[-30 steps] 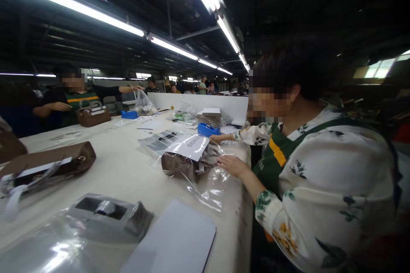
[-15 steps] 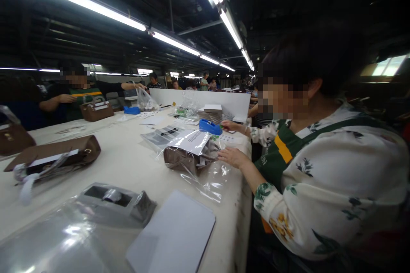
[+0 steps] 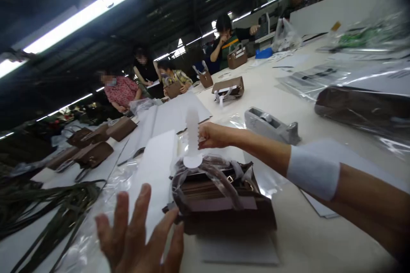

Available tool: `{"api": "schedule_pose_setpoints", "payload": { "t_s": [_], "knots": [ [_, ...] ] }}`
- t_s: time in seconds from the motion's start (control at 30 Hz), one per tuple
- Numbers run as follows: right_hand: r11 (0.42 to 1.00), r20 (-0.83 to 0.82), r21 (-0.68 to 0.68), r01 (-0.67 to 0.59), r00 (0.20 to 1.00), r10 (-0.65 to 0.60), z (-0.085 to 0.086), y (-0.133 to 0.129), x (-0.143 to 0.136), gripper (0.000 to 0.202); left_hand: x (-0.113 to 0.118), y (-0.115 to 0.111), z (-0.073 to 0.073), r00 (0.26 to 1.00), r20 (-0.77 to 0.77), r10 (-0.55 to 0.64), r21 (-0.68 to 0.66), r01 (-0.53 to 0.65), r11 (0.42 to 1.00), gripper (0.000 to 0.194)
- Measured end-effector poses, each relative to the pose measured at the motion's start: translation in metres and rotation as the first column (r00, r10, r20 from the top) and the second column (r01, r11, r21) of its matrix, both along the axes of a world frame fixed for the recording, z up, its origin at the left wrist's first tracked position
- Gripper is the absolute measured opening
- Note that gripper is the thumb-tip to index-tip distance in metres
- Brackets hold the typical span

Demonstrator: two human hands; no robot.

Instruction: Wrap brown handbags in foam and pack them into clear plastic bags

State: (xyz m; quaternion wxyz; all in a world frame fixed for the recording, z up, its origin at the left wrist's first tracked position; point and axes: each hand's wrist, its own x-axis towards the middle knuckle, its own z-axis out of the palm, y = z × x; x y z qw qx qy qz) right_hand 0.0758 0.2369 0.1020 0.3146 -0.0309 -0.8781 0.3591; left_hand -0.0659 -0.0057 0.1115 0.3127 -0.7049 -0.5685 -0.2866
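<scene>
A brown handbag (image 3: 224, 217) with wrapped handles stands on the table in front of me. My left hand (image 3: 141, 234) is spread with its fingers apart at the bag's left side, holding nothing. Beyond the bag, my right hand (image 3: 209, 135) is closed beside an upright translucent white strip (image 3: 192, 130) and pinches it. The strip's round lower end lies over the bag's handles. A white sheet (image 3: 237, 249) shows under the front of the bag.
A grey tape dispenser (image 3: 269, 126) stands behind my right forearm. At right lies a bagged brown handbag (image 3: 361, 106). Dark straps (image 3: 54, 209) and more brown bags (image 3: 92, 153) are at left. Several people sit or stand farther back.
The view has swung left, away from the nearby co-worker. Both my hands have come into view, with the brown handbag and the white strip between them.
</scene>
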Motion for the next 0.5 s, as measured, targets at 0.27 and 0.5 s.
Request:
{"api": "schedule_pose_setpoints", "payload": {
  "t_s": [0.27, 0.5],
  "knots": [
    [0.984, 0.185, 0.169, 0.063, 0.978, -0.095, 0.014, 0.008, 0.043, 0.014, 0.022, 0.029, -0.035, 0.995, -0.064, 0.073, 0.003, -0.073, 0.997, 0.037],
    [0.954, 0.202, 0.291, -0.066, 0.979, 0.006, 0.038, -0.015, 0.027, 0.015, 0.043, 0.055, -0.032, 0.981, 0.16, 0.107, -0.005, -0.107, 0.994, 0.043]
  ]
}}
